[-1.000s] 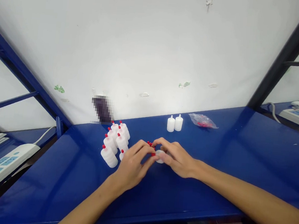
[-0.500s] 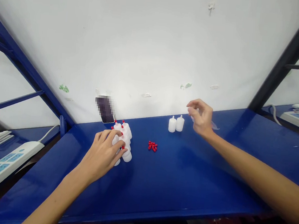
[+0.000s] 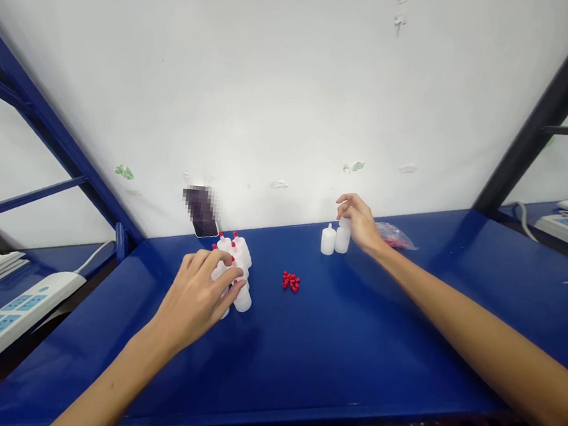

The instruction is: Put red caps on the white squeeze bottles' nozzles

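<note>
At the left of the blue table, my left hand (image 3: pixel 204 286) reaches over a cluster of white dropper bottles (image 3: pixel 243 252) with red caps. Its thumb and index finger close around the red tip of the front bottle (image 3: pixel 243 298), which stands on the table; the fingers partly hide the other bottles. Near the wall, my right hand (image 3: pixel 356 221) is at the top of an uncapped white bottle (image 3: pixel 342 241), its fingers curved and apart, hiding the nozzle. Just left of it stands another uncapped bottle (image 3: pixel 328 240). A small pile of red caps (image 3: pixel 291 281) lies between the hands.
A phone (image 3: pixel 202 212) leans on the wall behind the capped bottles. Behind my right wrist lies a clear plastic bag (image 3: pixel 395 236) with red pieces inside. A white power strip (image 3: pixel 12 321) is at the far left, beyond the blue frame (image 3: pixel 56 121). A black post (image 3: pixel 534 123) rises at the right.
My right hand has moved left and slightly down onto the top of the right uncapped bottle, uncovering the plastic bag. My left hand stays at the capped bottles. The view has shifted slightly.
</note>
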`<state>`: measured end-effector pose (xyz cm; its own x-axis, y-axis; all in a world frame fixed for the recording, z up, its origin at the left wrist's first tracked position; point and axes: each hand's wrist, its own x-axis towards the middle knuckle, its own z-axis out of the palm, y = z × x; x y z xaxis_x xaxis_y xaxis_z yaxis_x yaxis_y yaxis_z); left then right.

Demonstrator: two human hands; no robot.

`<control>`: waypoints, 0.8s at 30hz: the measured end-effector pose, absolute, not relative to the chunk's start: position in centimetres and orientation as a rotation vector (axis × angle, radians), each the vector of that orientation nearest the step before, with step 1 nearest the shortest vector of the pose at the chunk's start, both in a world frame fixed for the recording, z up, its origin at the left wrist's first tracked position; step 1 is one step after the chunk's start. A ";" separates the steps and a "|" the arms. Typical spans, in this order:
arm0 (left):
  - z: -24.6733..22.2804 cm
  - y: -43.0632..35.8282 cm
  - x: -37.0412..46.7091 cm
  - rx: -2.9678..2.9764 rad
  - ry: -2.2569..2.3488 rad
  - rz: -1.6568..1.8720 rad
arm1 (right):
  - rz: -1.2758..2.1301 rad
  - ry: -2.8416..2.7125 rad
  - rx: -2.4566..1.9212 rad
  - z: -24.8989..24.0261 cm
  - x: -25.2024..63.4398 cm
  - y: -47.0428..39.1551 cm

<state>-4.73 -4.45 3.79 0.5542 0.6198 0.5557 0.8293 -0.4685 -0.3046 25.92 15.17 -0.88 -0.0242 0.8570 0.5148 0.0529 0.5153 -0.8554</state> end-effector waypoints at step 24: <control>-3.8 -0.9 3.2 -2.476 -1.368 -0.042 | 1.368 -1.395 -0.774 -4.2 25.2 6.0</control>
<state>3.19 -0.89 -3.83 0.5431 0.8214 0.1740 0.8306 -0.4952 -0.2547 25.24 5.99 -4.16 -0.3018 0.9296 0.2116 -0.1928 0.1578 -0.9685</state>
